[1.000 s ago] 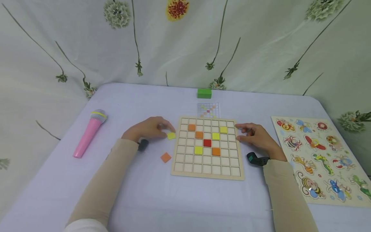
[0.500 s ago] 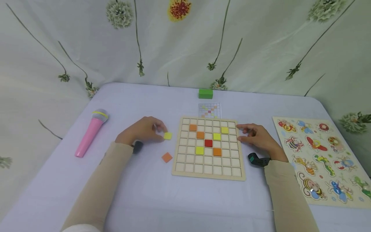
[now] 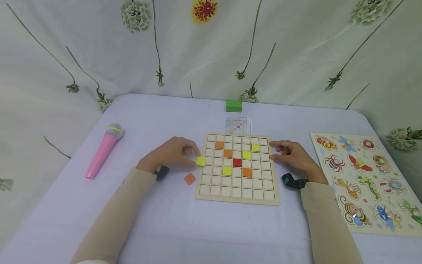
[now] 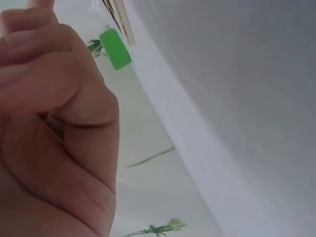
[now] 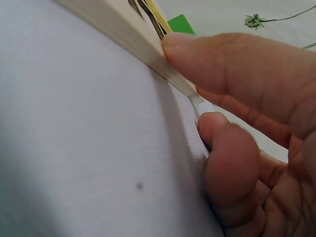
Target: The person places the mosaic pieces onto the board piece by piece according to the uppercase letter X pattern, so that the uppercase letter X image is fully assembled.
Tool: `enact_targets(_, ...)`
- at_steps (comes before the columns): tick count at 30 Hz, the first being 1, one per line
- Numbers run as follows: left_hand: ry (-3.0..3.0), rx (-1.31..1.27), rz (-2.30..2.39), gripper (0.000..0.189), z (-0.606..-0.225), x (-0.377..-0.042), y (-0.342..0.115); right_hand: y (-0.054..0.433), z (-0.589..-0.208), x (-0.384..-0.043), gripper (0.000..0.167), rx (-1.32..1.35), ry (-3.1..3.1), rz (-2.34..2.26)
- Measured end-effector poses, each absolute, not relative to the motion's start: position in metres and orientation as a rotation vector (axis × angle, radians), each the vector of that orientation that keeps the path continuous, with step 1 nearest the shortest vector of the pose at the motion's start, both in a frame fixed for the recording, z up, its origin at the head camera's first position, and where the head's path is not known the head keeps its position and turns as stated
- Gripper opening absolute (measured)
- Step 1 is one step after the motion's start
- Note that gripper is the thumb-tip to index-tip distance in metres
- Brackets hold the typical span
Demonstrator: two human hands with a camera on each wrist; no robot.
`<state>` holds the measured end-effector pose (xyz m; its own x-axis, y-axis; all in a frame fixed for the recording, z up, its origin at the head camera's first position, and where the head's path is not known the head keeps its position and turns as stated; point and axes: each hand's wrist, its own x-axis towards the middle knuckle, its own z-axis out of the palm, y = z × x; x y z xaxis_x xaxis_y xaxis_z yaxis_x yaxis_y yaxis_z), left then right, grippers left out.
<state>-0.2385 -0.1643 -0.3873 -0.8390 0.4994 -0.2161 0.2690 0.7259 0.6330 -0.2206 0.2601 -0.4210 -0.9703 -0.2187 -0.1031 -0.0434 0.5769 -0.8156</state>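
My left hand [image 3: 171,152] pinches a yellow square tile [image 3: 200,161] between thumb and fingertips, over the left rim of a wooden grid board [image 3: 237,201]. In the left wrist view the curled fingers [image 4: 44,74] fill the left side, and the tile is hidden there. Several orange, yellow and red tiles lie in the board's cells, with the red tile [image 3: 237,162] near the middle. At the board's right edge my right hand [image 3: 291,157] rests its thumb and straight index finger. The right wrist view shows that thumb [image 5: 217,59] against the board's side.
A loose orange tile [image 3: 189,179] lies left of the board. Behind the board are a printed pattern card [image 3: 239,124] and a green block [image 3: 234,106]. A pink toy microphone [image 3: 102,154] lies at left, an insect picture puzzle board [image 3: 366,183] at right.
The left hand drew the yellow tile slightly left, then carried it right and a little nearer, to the board's left rim. The right hand has stayed at the board's edge.
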Motion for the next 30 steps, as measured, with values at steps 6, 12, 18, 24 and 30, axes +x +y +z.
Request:
enact_targets(6, 2.529, 0.593, 0.852, 0.026, -0.384, -0.230, -0.152, 0.261, -0.423, -0.221, 0.058, -0.217, 2.616, -1.344)
enact_targets(12, 2.500, 0.612, 0.809, 0.026, -0.386, -0.222, -0.140, 0.260, -0.423, -0.221, 0.058, -0.219, 2.626, -1.341)
enact_targets(18, 2.450, 0.630, 0.787, 0.023, -0.385, -0.213, -0.129, 0.260, -0.421, -0.221, 0.058, -0.221, 2.618, -1.356)
enact_targets(24, 2.412, 0.739, 0.792, 0.023, -0.385, -0.205, -0.121, 0.260, -0.420, -0.221, 0.058, -0.222, 2.615, -1.358)
enact_targets(30, 2.431, 0.738, 0.743, 0.022, -0.388, -0.203, -0.114, 0.260, -0.421, -0.221, 0.058, -0.228, 2.617, -1.353)
